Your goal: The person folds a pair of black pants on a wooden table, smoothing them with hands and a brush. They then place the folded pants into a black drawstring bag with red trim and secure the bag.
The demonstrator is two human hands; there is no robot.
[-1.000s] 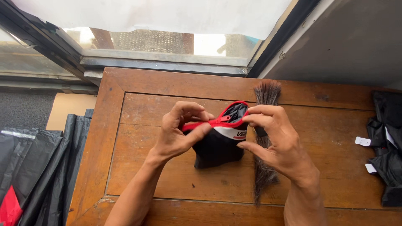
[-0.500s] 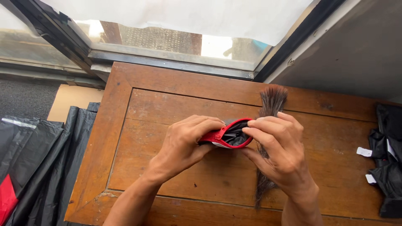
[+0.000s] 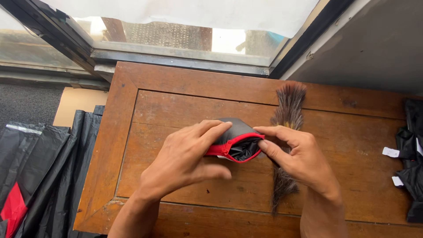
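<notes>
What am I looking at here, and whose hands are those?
A person wears a camera on their head, so the picture looks down at their own two bare hands. They work over a brown wooden table set by a window. The left hand and the right hand hold a small black fabric pouch with a red rim between them, its mouth pulled open. Lying on the table, partly under the right hand, is a long dark brown hair bundle. At the right edge lie black cloth pieces with white tags. Beside the table on the left are black plastic bags.
</notes>
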